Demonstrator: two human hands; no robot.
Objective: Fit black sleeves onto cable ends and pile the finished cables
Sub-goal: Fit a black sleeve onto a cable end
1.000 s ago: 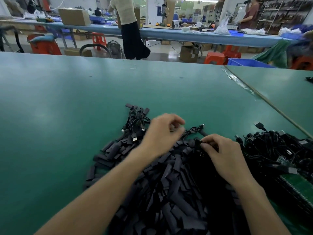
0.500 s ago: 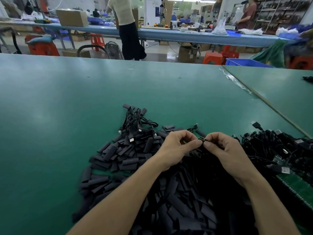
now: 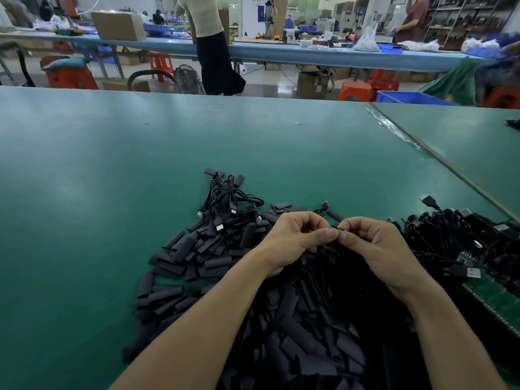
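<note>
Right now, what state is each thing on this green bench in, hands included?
left hand, curled, pinching the cable end
right hand, curled, pinching the same cable end
cable end, held between both hands; sleeve on or off too small to tell
loose sleeves, heaped on the green table under the hands
sleeved cables, coiled in a small pile beyond the heap
cable tangle, lying at the right, some plugs bare

Even overhead light, soft glare, wide-angle distortion

My left hand (image 3: 292, 243) and right hand (image 3: 377, 249) pinch one cable end (image 3: 334, 228) over the sleeve pile (image 3: 295, 319). At 11 o'clock: sleeved cables (image 3: 228, 201). At 3: cable heap (image 3: 464, 240).
</note>
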